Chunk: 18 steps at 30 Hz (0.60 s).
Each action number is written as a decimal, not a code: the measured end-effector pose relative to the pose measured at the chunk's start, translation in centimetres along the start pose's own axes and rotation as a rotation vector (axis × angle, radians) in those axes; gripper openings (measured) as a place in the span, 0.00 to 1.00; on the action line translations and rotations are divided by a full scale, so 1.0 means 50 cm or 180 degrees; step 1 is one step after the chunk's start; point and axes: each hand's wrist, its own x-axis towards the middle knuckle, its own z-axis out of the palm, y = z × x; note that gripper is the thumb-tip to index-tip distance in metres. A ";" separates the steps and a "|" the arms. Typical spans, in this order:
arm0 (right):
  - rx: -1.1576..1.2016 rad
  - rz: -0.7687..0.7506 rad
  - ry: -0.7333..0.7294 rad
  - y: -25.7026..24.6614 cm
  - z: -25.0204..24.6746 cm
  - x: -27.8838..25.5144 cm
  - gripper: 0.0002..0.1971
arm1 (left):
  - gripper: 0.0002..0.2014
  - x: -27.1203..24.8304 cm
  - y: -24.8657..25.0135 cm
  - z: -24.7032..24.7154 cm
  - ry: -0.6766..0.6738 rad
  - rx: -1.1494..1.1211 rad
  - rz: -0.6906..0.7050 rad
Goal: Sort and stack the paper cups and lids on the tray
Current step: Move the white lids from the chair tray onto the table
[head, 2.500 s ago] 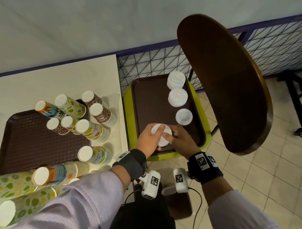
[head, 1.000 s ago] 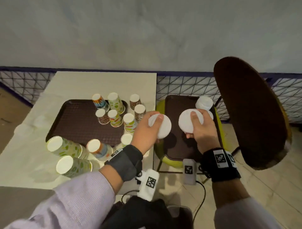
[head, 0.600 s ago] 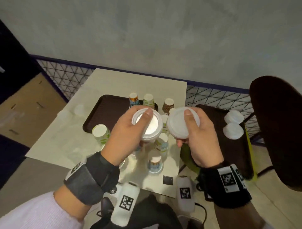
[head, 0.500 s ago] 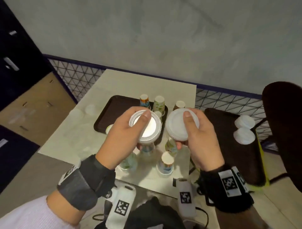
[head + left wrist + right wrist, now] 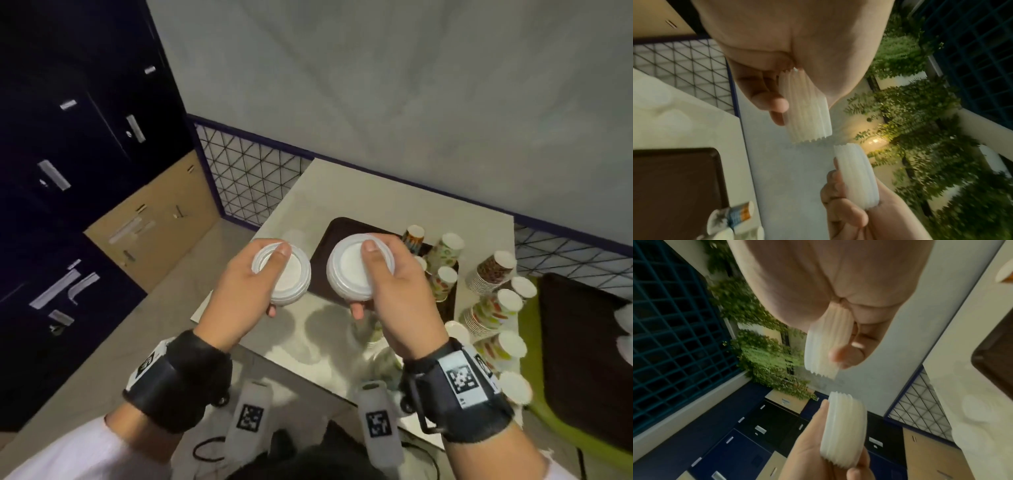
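Observation:
My left hand (image 5: 276, 281) grips a stack of white lids (image 5: 295, 274), thumb on top and fingers underneath. Beside it, my right hand (image 5: 363, 279) grips a second stack of white lids (image 5: 342, 267) the same way. Both stacks hang side by side in the air above the near left part of the white table (image 5: 301, 192), a small gap between them. The left wrist view shows the left stack (image 5: 805, 110) edge-on with the right stack (image 5: 857, 178) below it. A brown tray (image 5: 329, 246) lies on the table behind the hands, with patterned paper cups (image 5: 445, 246) at its right end.
Several more cup stacks (image 5: 489, 274) stand and lie on the table's right side. A second brown tray (image 5: 582, 325) rests on a green seat at far right. Dark lockers (image 5: 68, 171) and a cardboard-coloured panel (image 5: 154, 222) fill the left; a wire fence (image 5: 253, 178) runs behind the table.
Both hands lifted lid stacks off the right-hand tray and carried them left over the table. The left stack was turned so its open side no longer faces me. The view swung left.

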 end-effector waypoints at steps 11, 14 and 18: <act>-0.0446 0.1208 0.0069 0.200 0.204 0.196 0.06 | 0.13 0.216 -0.236 -0.138 0.0368 -0.0010 -0.1063; -0.0403 0.1558 0.0234 0.258 0.223 0.235 0.07 | 0.09 0.265 -0.303 -0.134 0.0260 0.0124 -0.1123; -0.0770 0.1650 0.0295 0.327 0.245 0.285 0.13 | 0.13 0.329 -0.377 -0.123 0.0134 0.0697 -0.1314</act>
